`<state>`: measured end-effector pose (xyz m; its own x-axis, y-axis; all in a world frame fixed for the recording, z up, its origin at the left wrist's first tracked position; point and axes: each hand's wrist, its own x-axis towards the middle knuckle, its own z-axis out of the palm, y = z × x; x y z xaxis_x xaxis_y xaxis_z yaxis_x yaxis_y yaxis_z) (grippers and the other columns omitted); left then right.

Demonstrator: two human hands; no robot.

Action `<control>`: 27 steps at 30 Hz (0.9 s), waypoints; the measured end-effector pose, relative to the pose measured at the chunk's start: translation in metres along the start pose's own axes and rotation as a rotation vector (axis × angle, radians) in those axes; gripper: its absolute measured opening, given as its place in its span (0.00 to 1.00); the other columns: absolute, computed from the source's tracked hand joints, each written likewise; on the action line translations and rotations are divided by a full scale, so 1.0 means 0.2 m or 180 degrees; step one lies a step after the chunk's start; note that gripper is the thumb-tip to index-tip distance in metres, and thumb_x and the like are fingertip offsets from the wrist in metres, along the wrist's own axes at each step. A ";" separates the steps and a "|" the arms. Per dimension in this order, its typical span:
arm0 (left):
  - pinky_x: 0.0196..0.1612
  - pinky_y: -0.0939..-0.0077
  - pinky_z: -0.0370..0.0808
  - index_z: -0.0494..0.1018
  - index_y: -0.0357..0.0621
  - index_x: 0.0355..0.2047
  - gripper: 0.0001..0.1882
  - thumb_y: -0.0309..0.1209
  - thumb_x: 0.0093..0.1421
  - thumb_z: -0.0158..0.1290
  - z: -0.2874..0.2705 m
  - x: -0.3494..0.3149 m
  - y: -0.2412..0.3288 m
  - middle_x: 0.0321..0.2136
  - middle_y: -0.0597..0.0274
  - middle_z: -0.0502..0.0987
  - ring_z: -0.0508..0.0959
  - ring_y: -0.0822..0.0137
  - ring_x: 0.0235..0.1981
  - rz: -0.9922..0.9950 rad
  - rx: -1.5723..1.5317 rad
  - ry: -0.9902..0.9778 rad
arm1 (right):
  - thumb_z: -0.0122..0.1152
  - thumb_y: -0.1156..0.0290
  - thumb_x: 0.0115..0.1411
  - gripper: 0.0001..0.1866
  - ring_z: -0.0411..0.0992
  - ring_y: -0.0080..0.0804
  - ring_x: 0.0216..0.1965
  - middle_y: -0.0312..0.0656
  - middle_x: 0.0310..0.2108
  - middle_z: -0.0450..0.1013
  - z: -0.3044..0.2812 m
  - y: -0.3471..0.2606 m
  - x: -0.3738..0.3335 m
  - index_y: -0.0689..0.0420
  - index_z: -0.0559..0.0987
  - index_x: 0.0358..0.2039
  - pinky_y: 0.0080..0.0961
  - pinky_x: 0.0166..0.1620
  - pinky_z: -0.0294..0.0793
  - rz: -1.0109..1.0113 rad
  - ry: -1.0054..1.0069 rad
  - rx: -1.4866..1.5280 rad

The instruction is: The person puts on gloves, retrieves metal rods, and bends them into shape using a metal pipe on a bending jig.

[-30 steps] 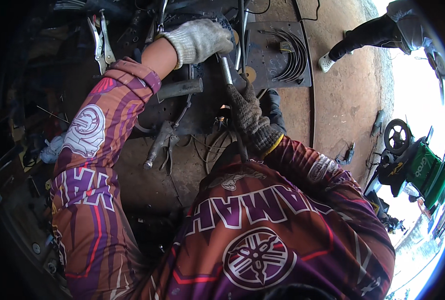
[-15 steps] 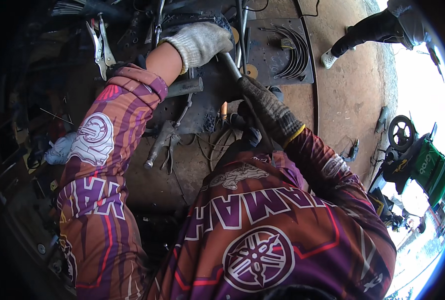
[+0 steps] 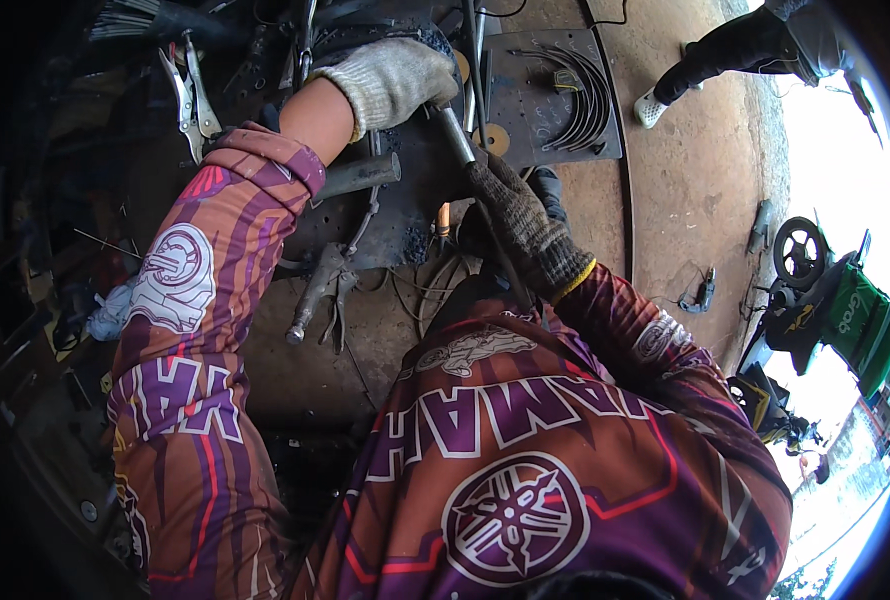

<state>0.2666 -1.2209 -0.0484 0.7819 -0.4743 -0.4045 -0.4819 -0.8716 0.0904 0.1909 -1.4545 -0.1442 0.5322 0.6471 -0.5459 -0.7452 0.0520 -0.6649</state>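
Observation:
A grey metal tube runs slantwise between my hands over the dark metal work table. My left hand, in an off-white knit glove, is closed around its far end. My right hand, in a grey-brown knit glove with a yellow cuff edge, is wrapped around its near part. The gloves hide both ends of the tube. A short, thicker pipe lies on the table below my left wrist. Near the table's front edge is a clamp-like metal tool joined to a rod. An orange-tipped piece shows beside my right hand.
Locking pliers lie left of my left forearm. Round tan discs sit near a flat metal plate bearing several curved rods. Cables hang below the table. At right are another person's leg and a motorbike with a green box.
My right hand has moved slightly down and left, toward me, still around the tube. My left hand keeps its grip at the far end. The whole view has shifted a little.

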 end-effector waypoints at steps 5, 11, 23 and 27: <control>0.48 0.64 0.79 0.81 0.48 0.35 0.11 0.21 0.55 0.54 0.02 0.00 -0.01 0.38 0.59 0.80 0.81 0.55 0.45 0.0021 0.0078 -0.0017 | 0.55 0.56 0.70 0.29 0.75 0.27 0.23 0.41 0.45 0.75 0.02 -0.07 -0.04 0.53 0.63 0.67 0.25 0.21 0.76 0.0125 -0.0185 -0.0012; 0.48 0.64 0.79 0.82 0.49 0.35 0.10 0.22 0.55 0.55 0.01 0.00 -0.01 0.37 0.59 0.80 0.82 0.55 0.44 0.0110 0.0096 0.0093 | 0.57 0.56 0.69 0.29 0.74 0.23 0.27 0.40 0.41 0.74 0.00 -0.09 -0.06 0.54 0.64 0.66 0.21 0.26 0.75 0.0580 -0.0417 0.0303; 0.46 0.64 0.80 0.83 0.50 0.34 0.08 0.25 0.56 0.57 -0.01 -0.01 0.01 0.36 0.60 0.81 0.82 0.56 0.42 0.0129 0.0221 0.0050 | 0.57 0.56 0.68 0.27 0.76 0.29 0.32 0.44 0.43 0.74 0.23 -0.11 -0.13 0.59 0.67 0.61 0.27 0.34 0.78 0.0432 0.0600 -0.0226; 0.45 0.64 0.81 0.83 0.52 0.34 0.08 0.26 0.55 0.58 -0.01 0.00 0.02 0.35 0.61 0.81 0.83 0.57 0.41 0.0115 0.0227 0.0011 | 0.56 0.56 0.68 0.27 0.76 0.29 0.33 0.44 0.43 0.75 0.21 -0.01 -0.08 0.60 0.67 0.60 0.27 0.35 0.78 0.0239 0.0607 -0.0078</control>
<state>0.2666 -1.2242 -0.0459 0.7648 -0.5058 -0.3991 -0.5367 -0.8429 0.0398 0.1670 -1.4330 -0.1125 0.5436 0.4926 -0.6796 -0.7769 -0.0110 -0.6295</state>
